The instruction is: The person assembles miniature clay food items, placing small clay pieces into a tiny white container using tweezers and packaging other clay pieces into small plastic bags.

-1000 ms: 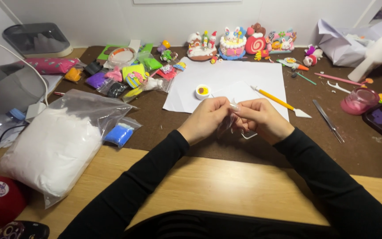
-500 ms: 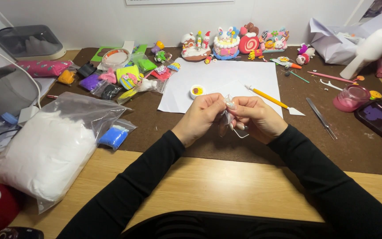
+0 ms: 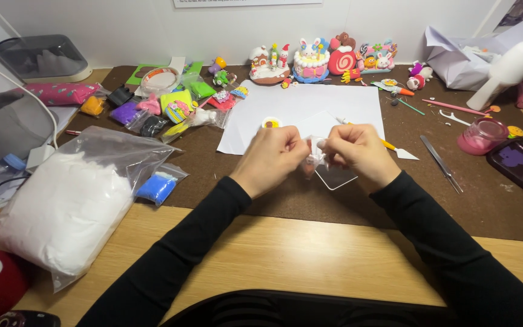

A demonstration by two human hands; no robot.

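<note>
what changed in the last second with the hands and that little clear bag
Little changed. Both hands, left hand and right hand, stay together over the brown mat, pinching a small clear bag. The bag now looks more bunched between the fingertips. A clear flat piece shows below them. The white paper, big bag of white clay and clay figures stayed put.

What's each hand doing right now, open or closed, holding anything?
Left hand: closed, pinching the small clear plastic packet.
Right hand: closed, pinching the same packet.

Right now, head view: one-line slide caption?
Both hands, left hand and right hand, pinch a small clear plastic packet above the white paper sheet.
</note>
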